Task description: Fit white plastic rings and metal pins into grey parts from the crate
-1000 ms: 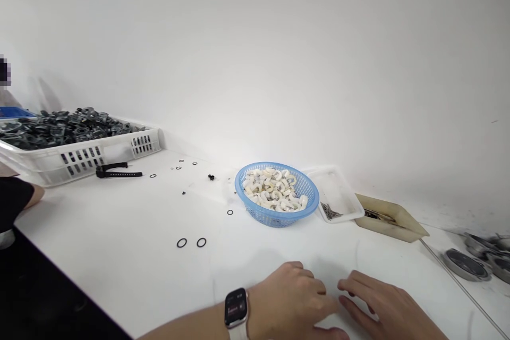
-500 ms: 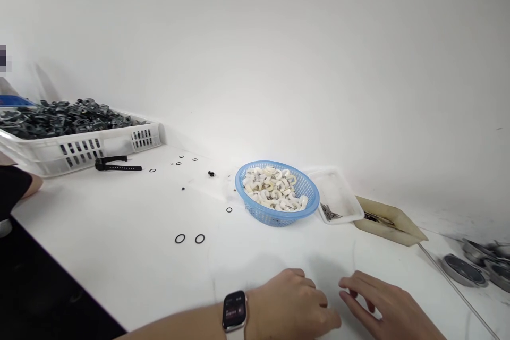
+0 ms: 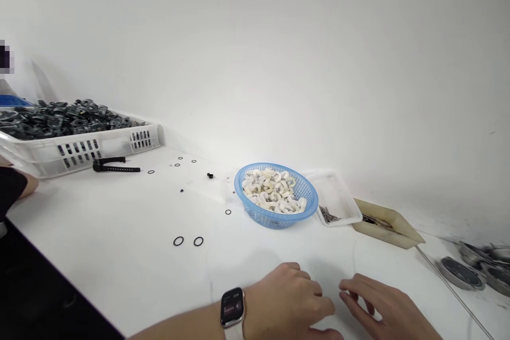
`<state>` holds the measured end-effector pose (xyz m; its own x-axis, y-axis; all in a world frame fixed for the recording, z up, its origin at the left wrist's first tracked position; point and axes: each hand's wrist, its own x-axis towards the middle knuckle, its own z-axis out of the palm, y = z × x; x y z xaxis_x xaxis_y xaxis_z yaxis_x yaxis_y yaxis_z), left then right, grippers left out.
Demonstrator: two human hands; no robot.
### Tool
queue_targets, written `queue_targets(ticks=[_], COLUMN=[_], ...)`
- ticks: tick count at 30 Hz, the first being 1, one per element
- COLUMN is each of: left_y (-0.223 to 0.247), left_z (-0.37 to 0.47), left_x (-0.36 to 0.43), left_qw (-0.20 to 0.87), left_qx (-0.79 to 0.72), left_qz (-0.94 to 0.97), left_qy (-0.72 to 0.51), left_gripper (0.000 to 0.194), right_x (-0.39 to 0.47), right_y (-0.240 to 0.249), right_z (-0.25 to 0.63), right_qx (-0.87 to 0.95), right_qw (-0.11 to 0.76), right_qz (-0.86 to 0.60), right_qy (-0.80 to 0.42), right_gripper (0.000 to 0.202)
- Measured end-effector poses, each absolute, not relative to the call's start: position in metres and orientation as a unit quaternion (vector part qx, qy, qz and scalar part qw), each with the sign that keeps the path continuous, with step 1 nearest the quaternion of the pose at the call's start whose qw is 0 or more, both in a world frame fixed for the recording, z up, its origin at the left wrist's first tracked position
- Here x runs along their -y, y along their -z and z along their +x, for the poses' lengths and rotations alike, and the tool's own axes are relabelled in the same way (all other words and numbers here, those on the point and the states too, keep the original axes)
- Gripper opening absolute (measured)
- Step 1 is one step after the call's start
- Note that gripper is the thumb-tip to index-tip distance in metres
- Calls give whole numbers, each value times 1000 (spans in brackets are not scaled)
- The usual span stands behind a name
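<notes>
My left hand (image 3: 290, 297), with a smartwatch (image 3: 232, 307) on its wrist, is low over the white table. Its fingers bend loosely downward and the thumb stands apart from them; no object shows in it, though the fingertips are partly hidden. Just to its right is my right hand (image 3: 390, 303), loosely curved, with a gap between thumb and fingers and nothing visible there. The two hands do not touch. Beyond them stands a blue plastic basket (image 3: 274, 219) full of white curved parts (image 3: 274, 191). Two black rubber rings (image 3: 178, 241) lie to the left.
Right of the basket are a white tray (image 3: 338, 191) with thin metal pins and a beige bin (image 3: 386, 223) with tools. Round metal parts (image 3: 460, 272) lie far right. A white crate (image 3: 115, 141) of dark parts and a black watch strap (image 3: 115, 164) are left, near another person's arm (image 3: 16, 186).
My left thumb has come away from the fingers, and that hand has shifted slightly left. My right hand is almost still. The view has moved a little.
</notes>
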<state>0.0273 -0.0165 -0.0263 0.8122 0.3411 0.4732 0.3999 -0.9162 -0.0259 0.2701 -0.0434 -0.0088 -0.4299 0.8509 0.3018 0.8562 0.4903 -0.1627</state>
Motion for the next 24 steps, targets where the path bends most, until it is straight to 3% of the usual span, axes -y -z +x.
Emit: queue_targets(ticks=[24], left_y=[27], left_z=[25], left_x=[14], left_qw=[60], left_qx=[219], left_qz=[-948], left_qy=[223], left_gripper=[37], right_x=[48], right_y=[14], right_z=[260], right_qx=[855], right_qw=[191], right_qz=[-483], right_qy=[14], right_gripper=[23])
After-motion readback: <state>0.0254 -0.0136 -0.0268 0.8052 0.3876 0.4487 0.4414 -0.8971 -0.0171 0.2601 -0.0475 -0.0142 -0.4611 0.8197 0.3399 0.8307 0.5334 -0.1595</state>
